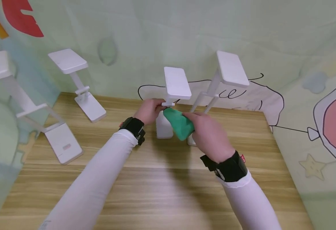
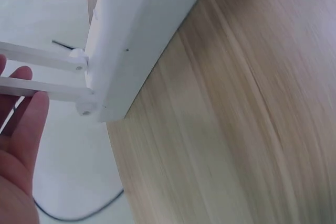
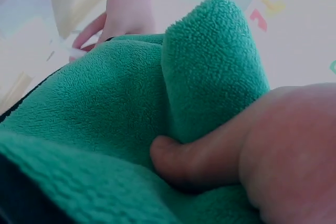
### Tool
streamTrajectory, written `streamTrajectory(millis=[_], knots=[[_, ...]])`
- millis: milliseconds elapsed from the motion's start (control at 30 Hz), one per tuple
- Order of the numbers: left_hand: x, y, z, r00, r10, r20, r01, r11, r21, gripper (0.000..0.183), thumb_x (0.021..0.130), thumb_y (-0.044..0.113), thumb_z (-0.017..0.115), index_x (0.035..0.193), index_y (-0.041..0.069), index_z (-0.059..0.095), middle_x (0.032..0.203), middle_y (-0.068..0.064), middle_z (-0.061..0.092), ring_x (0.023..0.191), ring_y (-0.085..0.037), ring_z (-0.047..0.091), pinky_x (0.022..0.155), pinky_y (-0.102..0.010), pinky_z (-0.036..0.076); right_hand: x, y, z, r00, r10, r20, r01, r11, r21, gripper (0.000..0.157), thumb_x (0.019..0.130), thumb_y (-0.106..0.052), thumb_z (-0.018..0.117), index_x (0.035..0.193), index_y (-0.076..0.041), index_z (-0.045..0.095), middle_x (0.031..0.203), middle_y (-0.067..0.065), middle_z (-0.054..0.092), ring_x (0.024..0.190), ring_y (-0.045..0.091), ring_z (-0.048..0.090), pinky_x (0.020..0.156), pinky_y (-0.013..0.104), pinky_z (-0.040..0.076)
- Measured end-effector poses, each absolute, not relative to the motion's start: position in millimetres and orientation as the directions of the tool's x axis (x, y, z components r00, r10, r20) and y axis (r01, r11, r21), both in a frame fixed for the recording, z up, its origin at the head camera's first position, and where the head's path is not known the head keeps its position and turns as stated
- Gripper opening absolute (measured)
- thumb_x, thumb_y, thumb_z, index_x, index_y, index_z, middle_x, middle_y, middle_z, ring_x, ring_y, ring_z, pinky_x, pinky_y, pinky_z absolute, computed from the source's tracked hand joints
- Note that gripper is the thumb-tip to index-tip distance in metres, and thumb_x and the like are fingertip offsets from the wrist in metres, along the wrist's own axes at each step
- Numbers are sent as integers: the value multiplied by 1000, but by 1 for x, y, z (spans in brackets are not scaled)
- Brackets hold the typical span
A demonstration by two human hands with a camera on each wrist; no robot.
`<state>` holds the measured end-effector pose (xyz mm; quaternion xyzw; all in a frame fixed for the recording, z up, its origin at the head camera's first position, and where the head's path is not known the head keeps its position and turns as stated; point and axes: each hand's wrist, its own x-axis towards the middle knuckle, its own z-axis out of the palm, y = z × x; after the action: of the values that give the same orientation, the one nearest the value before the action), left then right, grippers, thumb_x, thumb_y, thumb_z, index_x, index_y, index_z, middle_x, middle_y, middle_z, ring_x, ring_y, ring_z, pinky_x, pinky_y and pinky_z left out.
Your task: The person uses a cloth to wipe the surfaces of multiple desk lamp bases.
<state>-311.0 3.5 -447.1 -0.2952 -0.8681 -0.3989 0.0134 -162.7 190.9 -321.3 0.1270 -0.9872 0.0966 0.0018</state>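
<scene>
Near the back of the table, a white folding phone stand stands upright. My left hand holds it by its support; in the left wrist view, the thumb and fingers pinch one of two slim white struts beside the base. A fluffy green cloth with a dark edge is gripped and bunched in my right hand. The cloth overlaps the front of that stand in the head view. Up close in the right wrist view, my right thumb presses into the folded cloth.
Another white stand stands just right, its base partly behind the cloth and right hand. Two more white stands, one farther back and one nearer, are on the left. Printed fabric walls border the wooden table.
</scene>
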Motion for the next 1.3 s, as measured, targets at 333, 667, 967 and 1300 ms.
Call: streamTrajectory(millis=[333, 667, 967, 1300], knots=[[-311, 30, -450, -822, 500, 271, 524, 480, 704, 14, 98, 19, 63, 104, 10, 71, 96, -1, 69, 78, -13, 56, 67, -27, 46, -158, 216, -313, -983, -181, 29, -183, 962, -201, 62, 80, 14, 47, 135, -13, 60, 120, 12, 64, 99, 26, 59, 73, 45, 55], [-311, 35, -450, -827, 492, 271, 511, 460, 726, 13, 99, 13, 62, 107, 8, 71, 104, -4, 70, 87, -12, 59, 74, -29, 51, -160, 214, -312, -973, -215, 79, -224, 963, -148, 57, 79, 11, 53, 129, -14, 65, 114, 9, 67, 90, 24, 60, 69, 42, 54], [-314, 6, -455, -843, 468, 265, 514, 556, 653, 59, 103, 27, 57, 153, 7, 34, 153, -12, 37, 138, -22, 32, 113, -39, 32, -168, 208, -314, -959, -263, 103, -278, 944, -177, 58, 80, 10, 55, 133, -13, 61, 115, 11, 66, 90, 24, 60, 71, 43, 54], [-321, -103, -461, -920, 9, 393, 286, 700, 654, 28, 104, 28, 50, 118, 7, 63, 113, -10, 62, 104, -25, 57, 89, -44, 48, -183, 185, -326, -933, -345, 104, -359, 916, -177, 64, 79, 9, 59, 136, -18, 59, 118, 7, 66, 91, 22, 60, 70, 41, 54]])
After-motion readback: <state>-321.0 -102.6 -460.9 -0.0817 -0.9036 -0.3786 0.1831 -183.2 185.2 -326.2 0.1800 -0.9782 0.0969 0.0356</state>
